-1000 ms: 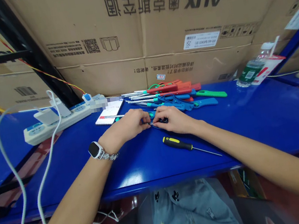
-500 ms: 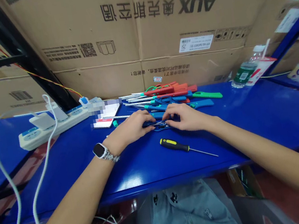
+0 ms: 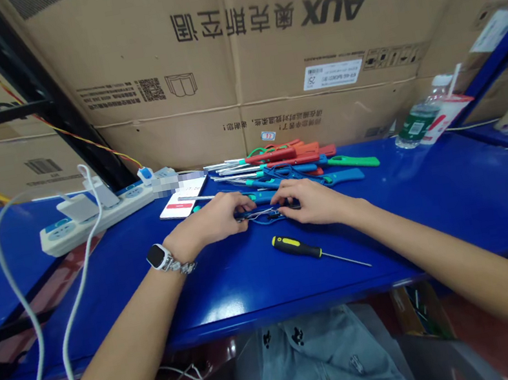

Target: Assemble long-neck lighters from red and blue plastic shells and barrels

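Observation:
Above the blue table, my left hand point(image 3: 226, 214) is closed on one end of a small dark wired part point(image 3: 242, 215). My right hand point(image 3: 307, 200) pinches its other end. Thin pale wires point(image 3: 262, 212) stretch across the gap between my fingertips, over a blue casing or loop partly hidden under them. Just behind my fingers lies a blue-handled tool with a thin metal rod point(image 3: 262, 196). A black and yellow screwdriver point(image 3: 296, 247) rests in front of my hands, its tip pointing right.
Behind my hands is a pile of red-, blue- and green-handled tools with metal rods point(image 3: 294, 155). A phone point(image 3: 178, 206) and a white power strip point(image 3: 87, 222) are at the left. A bottle point(image 3: 414, 125) and a paper cup point(image 3: 436, 125) stand at the right. Cardboard boxes point(image 3: 230, 56) rise behind.
My left hand has shifted slightly left, away from my right hand. The gap between them is wider and more of the wires shows. The screwdriver stays put.

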Available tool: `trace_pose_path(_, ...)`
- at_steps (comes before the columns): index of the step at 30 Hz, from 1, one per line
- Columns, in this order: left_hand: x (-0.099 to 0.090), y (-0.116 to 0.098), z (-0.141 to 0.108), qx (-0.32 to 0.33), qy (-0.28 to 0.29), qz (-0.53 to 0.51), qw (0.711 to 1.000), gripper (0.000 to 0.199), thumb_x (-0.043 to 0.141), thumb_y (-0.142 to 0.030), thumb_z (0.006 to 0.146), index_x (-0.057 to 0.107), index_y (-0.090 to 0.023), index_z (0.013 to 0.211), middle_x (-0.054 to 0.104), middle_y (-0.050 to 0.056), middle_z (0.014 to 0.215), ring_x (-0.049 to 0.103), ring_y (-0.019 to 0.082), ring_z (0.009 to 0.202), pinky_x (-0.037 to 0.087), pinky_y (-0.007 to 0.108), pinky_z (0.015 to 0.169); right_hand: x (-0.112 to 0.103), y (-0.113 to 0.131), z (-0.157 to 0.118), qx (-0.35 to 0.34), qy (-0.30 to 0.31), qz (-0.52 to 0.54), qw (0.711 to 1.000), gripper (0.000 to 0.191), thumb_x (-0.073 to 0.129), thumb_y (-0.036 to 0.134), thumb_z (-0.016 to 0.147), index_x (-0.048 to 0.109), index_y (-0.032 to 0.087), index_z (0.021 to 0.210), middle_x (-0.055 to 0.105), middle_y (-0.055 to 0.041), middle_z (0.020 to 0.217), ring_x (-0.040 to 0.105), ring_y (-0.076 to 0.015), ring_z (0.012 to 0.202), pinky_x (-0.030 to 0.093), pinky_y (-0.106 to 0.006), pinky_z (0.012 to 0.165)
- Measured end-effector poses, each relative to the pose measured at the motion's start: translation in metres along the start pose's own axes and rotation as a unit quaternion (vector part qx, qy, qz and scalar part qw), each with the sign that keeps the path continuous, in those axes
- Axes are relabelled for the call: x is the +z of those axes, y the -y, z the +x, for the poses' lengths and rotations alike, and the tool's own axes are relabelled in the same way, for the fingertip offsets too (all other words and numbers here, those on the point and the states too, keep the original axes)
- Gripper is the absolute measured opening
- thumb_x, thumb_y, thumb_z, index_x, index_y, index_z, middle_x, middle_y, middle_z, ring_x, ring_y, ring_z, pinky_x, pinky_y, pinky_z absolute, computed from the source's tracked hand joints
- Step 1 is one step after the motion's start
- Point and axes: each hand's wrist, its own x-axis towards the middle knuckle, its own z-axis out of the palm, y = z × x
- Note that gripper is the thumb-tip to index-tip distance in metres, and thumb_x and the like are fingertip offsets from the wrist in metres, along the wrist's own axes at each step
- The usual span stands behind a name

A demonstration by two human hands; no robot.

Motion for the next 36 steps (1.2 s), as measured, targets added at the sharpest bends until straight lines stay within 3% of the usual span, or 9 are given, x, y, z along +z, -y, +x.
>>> trace_pose_path(6,0.000,0.003,0.004,0.046,-0.013,-0.007,0.999,0.028,0.062,-0.013,0.085,0.078,-0.016,0.108,0.078,0.008,0.101,0.068,0.019,0.085,0.050,0.031,0.079,0.003,0.010,0.016,-0.044,0.014,-0.033,0.998,0.014,0.068,0.024,0.097,0.076,0.020,0.108,0.066,-0.0080,0.103,0.062,-0.0222,0.096,0.045,-0.036,0.082)
trace_pose_path(14,0.002,0.003,0.004,0.023,-0.019,-0.040,0.999,0.021,0.060,-0.016,0.092,0.078,-0.012,0.102,0.078,0.010,0.094,0.070,0.020,0.083,0.052,0.033,0.079,0.013,0.014,0.033,-0.078,0.017,-0.055,0.995,0.009,0.075,0.023,0.092,0.075,0.020,0.100,0.069,-0.0077,0.101,0.062,-0.0228,0.096,0.042,-0.036,0.082)
trace_pose_path(19,-0.006,0.013,-0.004,-0.016,-0.010,-0.087,0.996,0.028,0.073,-0.021,0.080,0.076,-0.015,0.107,0.078,0.008,0.102,0.071,0.020,0.087,0.053,0.032,0.080,0.013,0.016,0.035,-0.105,0.031,-0.070,0.992,0.006,0.071,0.018,0.095,0.076,0.020,0.097,0.072,-0.0068,0.100,0.062,-0.0207,0.092,0.040,-0.036,0.084)
trace_pose_path(21,-0.008,0.017,-0.006,-0.040,0.008,-0.081,0.996,0.027,0.077,-0.024,0.076,0.075,-0.015,0.101,0.078,0.008,0.097,0.070,0.020,0.084,0.053,0.032,0.077,0.014,0.016,0.034,-0.104,0.026,-0.062,0.992,0.007,0.069,0.017,0.096,0.076,0.020,0.096,0.072,-0.0061,0.098,0.062,-0.0195,0.090,0.039,-0.035,0.083)
trace_pose_path(24,-0.010,0.020,-0.006,-0.048,0.027,-0.062,0.997,0.014,0.071,-0.021,0.081,0.075,-0.015,0.092,0.076,0.006,0.086,0.066,0.018,0.075,0.049,0.030,0.070,0.017,0.014,0.034,-0.096,0.016,-0.034,0.995,0.008,0.069,0.015,0.095,0.075,0.020,0.094,0.071,-0.0047,0.096,0.061,-0.0167,0.084,0.040,-0.033,0.081)
trace_pose_path(31,-0.005,0.016,-0.001,-0.001,-0.042,-0.050,0.998,0.012,0.067,-0.012,0.085,0.075,-0.015,0.092,0.076,0.005,0.087,0.066,0.017,0.077,0.050,0.029,0.074,0.027,0.006,0.034,-0.040,-0.016,0.052,0.998,0.009,0.071,0.014,0.090,0.072,0.018,0.082,0.063,-0.0014,0.086,0.054,-0.0120,0.071,0.037,-0.028,0.066)
trace_pose_path(36,-0.004,0.015,0.003,0.029,-0.047,-0.030,0.998,0.007,0.070,-0.012,0.087,0.077,-0.013,0.086,0.075,0.008,0.092,0.067,0.018,0.083,0.051,0.030,0.079,0.027,0.007,0.032,-0.036,-0.005,0.066,0.997,0.008,0.069,0.016,0.092,0.074,0.019,0.086,0.063,-0.0020,0.088,0.056,-0.0126,0.074,0.038,-0.028,0.068)
